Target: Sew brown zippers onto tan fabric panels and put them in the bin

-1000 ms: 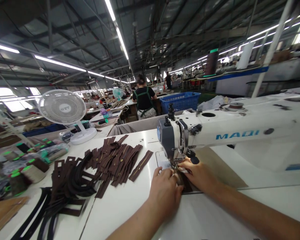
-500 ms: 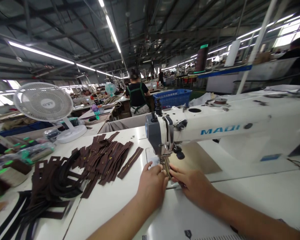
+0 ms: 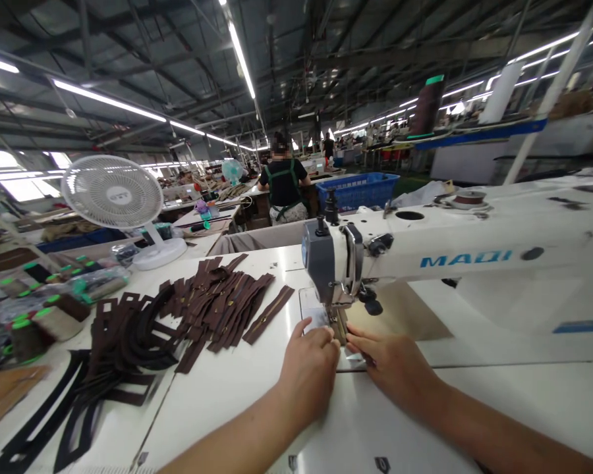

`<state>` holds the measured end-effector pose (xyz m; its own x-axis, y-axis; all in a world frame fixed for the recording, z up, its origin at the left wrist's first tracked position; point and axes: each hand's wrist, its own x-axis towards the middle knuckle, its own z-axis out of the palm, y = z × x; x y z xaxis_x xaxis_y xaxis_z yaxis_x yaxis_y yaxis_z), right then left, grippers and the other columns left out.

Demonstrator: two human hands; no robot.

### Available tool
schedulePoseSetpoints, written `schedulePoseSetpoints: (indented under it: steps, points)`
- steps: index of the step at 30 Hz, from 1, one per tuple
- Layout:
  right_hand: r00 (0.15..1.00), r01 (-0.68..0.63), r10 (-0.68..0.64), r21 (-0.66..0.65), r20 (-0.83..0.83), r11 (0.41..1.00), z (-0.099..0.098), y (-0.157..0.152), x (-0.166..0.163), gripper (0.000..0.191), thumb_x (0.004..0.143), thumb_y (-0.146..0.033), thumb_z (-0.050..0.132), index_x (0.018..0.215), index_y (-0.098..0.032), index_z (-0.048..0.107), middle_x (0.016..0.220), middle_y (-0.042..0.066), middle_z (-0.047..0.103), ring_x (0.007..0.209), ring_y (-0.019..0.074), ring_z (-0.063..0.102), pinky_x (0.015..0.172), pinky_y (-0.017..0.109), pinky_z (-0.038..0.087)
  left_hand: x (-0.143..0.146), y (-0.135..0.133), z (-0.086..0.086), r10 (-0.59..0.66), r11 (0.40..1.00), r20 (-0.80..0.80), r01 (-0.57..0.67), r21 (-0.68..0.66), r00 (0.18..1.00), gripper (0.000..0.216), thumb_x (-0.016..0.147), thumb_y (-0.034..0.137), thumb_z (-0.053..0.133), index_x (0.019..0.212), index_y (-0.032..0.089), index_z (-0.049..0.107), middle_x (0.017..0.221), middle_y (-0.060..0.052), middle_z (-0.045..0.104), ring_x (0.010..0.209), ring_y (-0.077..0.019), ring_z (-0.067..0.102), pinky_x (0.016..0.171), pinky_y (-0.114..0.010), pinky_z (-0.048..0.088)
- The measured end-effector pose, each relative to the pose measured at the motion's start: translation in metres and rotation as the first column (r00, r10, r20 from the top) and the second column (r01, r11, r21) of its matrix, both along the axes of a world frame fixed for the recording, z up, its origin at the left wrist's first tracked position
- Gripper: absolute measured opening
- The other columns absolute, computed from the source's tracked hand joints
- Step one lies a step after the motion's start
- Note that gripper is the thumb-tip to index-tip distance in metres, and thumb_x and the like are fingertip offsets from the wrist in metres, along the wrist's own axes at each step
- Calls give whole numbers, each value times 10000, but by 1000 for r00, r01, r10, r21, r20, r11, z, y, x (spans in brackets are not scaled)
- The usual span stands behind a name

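Observation:
At the white sewing machine [image 3: 464,257], both hands are close in front of the presser foot. My left hand [image 3: 312,362] is curled, its fingertips down on the left edge of a narrow brownish fabric strip [image 3: 340,328] under the foot. My right hand [image 3: 393,359] has its fingers pressed together, with their tips at the strip's right edge. The strip's lower end is partly hidden between the hands. Behind the needle, a flat tan fabric piece [image 3: 405,313] lies on the machine bed under the arm.
Left of the machine lie a heap of brown zipper strips [image 3: 227,303], one separate zipper strip [image 3: 269,315] and black curved pieces [image 3: 49,401]. A white fan [image 3: 116,194] and thread cones [image 3: 56,322] stand farther left. A person [image 3: 282,181] sits ahead near a blue basket [image 3: 358,193].
The view has turned slightly left, so the machine and the table things appear farther right. Both hands stay at the presser foot, with little visible change in their hold.

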<state>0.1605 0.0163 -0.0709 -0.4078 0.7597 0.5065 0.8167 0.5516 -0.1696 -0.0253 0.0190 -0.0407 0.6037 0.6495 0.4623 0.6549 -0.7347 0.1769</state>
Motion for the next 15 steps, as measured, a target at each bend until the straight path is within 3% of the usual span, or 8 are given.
schedulePoseSetpoints:
  steps: [15]
  points:
    - [1000, -15, 14, 57, 18, 998, 0, 28, 4, 320, 791, -100, 483, 946, -245, 723, 1122, 40, 671, 847, 203, 693, 762, 286, 568, -1, 25, -4, 3, 1000, -28, -4, -22, 1000, 163, 902, 154, 485, 868, 159, 644, 918, -51, 668, 872, -167, 631, 1038, -398, 374]
